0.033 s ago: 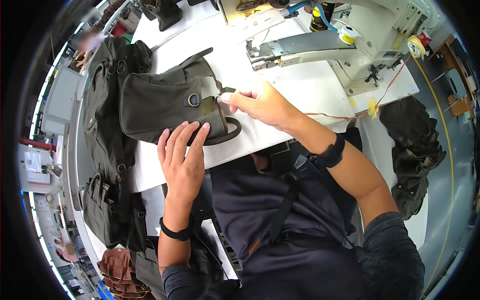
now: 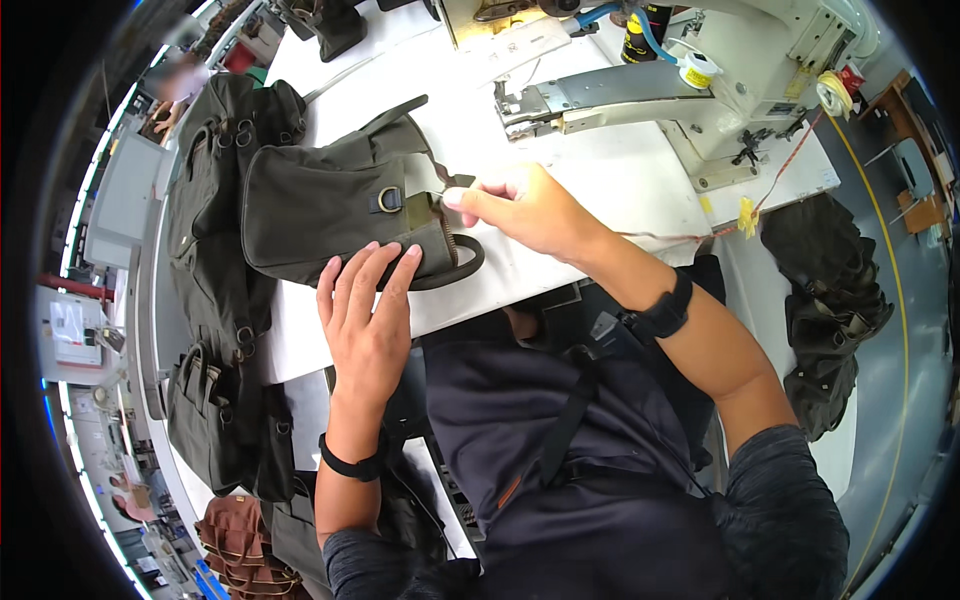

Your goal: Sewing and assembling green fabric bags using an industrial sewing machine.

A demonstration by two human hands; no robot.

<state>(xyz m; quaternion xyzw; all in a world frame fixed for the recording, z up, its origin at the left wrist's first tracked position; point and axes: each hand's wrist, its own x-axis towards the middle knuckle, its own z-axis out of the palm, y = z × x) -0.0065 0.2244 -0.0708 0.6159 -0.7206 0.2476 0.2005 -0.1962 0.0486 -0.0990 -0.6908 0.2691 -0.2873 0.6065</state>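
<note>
A dark olive canvas bag [image 2: 310, 210] with a D-ring [image 2: 388, 200] and handle loops lies on the white worktable [image 2: 505, 280]. My left hand [image 2: 368, 320] is open, fingertips spread on the bag's near side. My right hand [image 2: 535, 210] pinches at the bag's open right end, beside a zipper edge; what its fingertips hold is too small to make out. The white sewing machine [image 2: 750, 60], with a long metal arm [image 2: 610, 98], stands behind my right hand.
Piled olive bags line the left [image 2: 205, 270] and right [image 2: 825, 310]. Brown bags [image 2: 235, 540] lie at lower left. An orange cord with a yellow tag [image 2: 748, 215] runs along the table's right. A person [image 2: 172, 85] is at the far left.
</note>
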